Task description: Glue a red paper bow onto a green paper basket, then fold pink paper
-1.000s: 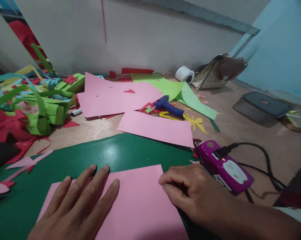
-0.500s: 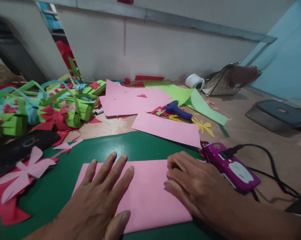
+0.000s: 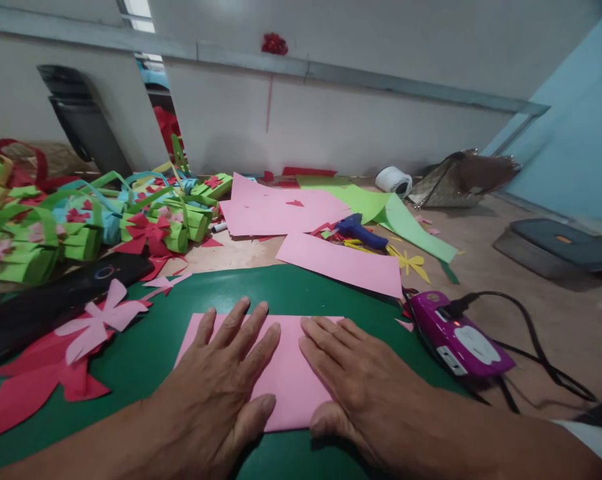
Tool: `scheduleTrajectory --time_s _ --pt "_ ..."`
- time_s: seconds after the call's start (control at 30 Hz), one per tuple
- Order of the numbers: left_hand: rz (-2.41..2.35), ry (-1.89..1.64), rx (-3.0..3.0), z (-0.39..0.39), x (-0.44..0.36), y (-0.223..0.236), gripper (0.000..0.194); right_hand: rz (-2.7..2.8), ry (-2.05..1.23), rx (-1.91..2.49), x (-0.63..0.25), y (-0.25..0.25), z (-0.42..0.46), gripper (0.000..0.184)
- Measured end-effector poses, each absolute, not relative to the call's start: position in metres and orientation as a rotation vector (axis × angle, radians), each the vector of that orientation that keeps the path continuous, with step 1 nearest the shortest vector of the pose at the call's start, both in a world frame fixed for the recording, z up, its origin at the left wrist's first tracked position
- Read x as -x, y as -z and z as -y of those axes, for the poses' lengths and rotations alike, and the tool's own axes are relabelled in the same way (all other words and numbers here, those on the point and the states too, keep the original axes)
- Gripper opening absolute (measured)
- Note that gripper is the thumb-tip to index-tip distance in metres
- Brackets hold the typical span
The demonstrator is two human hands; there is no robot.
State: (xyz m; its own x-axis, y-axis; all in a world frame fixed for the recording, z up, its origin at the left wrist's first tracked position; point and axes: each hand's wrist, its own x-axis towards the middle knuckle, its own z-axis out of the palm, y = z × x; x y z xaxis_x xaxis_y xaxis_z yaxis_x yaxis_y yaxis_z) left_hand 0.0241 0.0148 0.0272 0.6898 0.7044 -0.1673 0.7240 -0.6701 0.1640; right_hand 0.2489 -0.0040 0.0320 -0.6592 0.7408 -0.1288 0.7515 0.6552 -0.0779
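A folded sheet of pink paper [image 3: 288,380] lies on the green mat [image 3: 311,453] in front of me. My left hand [image 3: 221,380] rests flat on its left part with the fingers spread. On the right part lies my right hand [image 3: 348,380], palm down, its fingers stretched out and close together. The thumbs point towards each other near the lower edge. Both hands cover much of the sheet. Beyond it, a cut strip of pink paper [image 3: 341,263] lies partly over the mat's far edge.
Paper baskets [image 3: 175,223] crowd the left, behind a black phone [image 3: 95,275] and cut paper flowers [image 3: 101,320]. A blue glue gun [image 3: 361,231] sits beyond the strip. At right are a purple power strip [image 3: 461,333] with cables and a lidded container [image 3: 555,247].
My right hand has flattened from a curled pose and moved left over the sheet. The sheet's right side has been folded in, so it looks narrower. The view has tilted up and turned left.
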Motion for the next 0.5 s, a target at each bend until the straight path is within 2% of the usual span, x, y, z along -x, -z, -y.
scheduleTrajectory --time_s 0.1,0.23,0.5 --pt "-1.159 0.158 -2.649 -0.015 -0.024 -0.027 0.062 -2.799 0.138 -1.225 -0.249 -0.029 0.009 0.091" --pt "-1.142 0.171 -2.639 -0.015 -0.024 -0.027 0.062 -2.876 -0.002 -1.152 -0.250 -0.022 0.013 0.097" --pt "-0.841 0.132 -2.730 -0.006 -0.033 -0.046 0.069 -2.992 -0.220 -1.107 -0.254 -0.007 0.012 0.091"
